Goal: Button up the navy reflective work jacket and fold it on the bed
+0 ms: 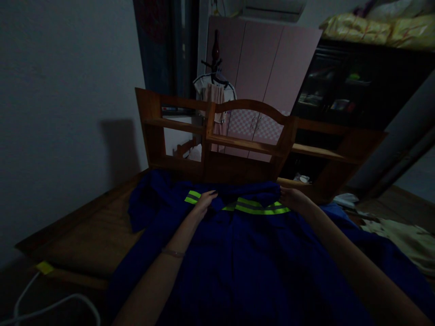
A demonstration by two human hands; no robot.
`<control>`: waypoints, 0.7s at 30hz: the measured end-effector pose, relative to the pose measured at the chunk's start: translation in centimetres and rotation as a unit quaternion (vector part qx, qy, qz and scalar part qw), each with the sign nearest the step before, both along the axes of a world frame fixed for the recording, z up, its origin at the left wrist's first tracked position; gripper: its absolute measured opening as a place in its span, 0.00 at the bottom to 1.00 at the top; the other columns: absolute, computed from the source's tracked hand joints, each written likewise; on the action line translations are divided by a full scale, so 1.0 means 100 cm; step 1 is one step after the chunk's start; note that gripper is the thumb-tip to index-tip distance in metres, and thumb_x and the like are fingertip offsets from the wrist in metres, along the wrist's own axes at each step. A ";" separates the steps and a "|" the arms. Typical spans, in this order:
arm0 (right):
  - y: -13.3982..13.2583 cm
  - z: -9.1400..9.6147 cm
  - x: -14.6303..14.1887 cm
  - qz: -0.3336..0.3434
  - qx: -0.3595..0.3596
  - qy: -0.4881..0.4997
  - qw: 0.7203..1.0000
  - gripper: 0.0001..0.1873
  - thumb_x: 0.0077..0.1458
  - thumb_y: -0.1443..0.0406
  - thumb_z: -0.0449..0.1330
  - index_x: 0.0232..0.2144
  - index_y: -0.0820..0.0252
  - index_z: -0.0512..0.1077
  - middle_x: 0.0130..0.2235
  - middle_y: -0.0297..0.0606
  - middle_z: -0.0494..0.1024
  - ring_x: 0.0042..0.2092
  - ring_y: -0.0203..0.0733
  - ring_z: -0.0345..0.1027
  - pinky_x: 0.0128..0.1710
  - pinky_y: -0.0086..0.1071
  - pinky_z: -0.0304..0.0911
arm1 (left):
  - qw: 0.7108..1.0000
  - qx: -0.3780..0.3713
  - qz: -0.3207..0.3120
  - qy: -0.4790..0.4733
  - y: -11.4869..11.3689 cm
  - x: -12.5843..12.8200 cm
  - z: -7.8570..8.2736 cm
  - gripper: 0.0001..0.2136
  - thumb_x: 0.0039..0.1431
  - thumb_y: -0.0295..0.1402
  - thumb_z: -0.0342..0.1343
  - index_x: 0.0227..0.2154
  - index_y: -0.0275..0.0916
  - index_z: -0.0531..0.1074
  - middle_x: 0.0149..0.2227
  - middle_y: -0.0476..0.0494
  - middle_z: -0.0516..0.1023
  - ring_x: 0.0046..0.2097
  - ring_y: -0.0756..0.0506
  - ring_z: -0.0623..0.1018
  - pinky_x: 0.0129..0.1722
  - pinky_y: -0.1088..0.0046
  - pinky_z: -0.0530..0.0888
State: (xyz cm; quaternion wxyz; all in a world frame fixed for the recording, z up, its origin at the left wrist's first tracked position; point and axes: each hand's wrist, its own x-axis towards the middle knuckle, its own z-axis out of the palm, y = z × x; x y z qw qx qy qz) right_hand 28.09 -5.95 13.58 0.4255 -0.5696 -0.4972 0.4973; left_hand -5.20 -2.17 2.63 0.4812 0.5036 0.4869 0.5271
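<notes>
A dark blue work garment (244, 253) with yellow-green reflective stripes (261, 208) lies spread over a wooden bed surface (95, 235). My left hand (205, 200) rests on the far edge of the garment by the left stripe, fingers closed on the cloth. On the right, near the other end of the stripe, my right hand (292, 198) grips the same far edge. Both forearms reach forward across the blue cloth.
A wooden headboard with shelves (238, 145) stands just beyond the garment. Behind it are a pink wardrobe (268, 68), hanging clothes (215, 95) and a dark cabinet (346, 86). A white cable (50, 305) lies at the lower left. Light cloth (404, 235) lies at the right.
</notes>
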 end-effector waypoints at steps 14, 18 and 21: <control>-0.045 -0.037 0.000 -0.054 0.183 -0.055 0.980 0.23 0.39 0.52 0.67 0.39 0.52 0.71 0.38 0.31 0.76 0.40 0.40 0.70 0.36 0.27 0.65 | 0.986 -0.051 -0.124 -0.097 -0.005 -0.012 0.008 0.18 0.44 0.41 0.65 0.34 0.32 0.77 0.35 0.37 0.79 0.32 0.47 0.77 0.34 0.72 0.74; -0.052 -0.036 0.004 0.000 0.174 -0.154 0.973 0.21 0.39 0.52 0.67 0.34 0.55 0.72 0.34 0.32 0.75 0.37 0.39 0.69 0.35 0.27 0.63 | 0.993 -0.038 -0.041 -0.106 0.006 -0.014 -0.003 0.20 0.43 0.43 0.65 0.36 0.32 0.76 0.33 0.41 0.79 0.31 0.49 0.77 0.33 0.74 0.73; -0.052 -0.037 0.006 0.045 0.138 -0.183 0.972 0.18 0.39 0.51 0.67 0.26 0.58 0.72 0.27 0.30 0.74 0.30 0.37 0.67 0.31 0.27 0.60 | 0.993 -0.044 0.001 -0.109 0.009 -0.015 -0.006 0.22 0.44 0.41 0.65 0.41 0.33 0.74 0.32 0.41 0.79 0.30 0.49 0.77 0.31 0.74 0.72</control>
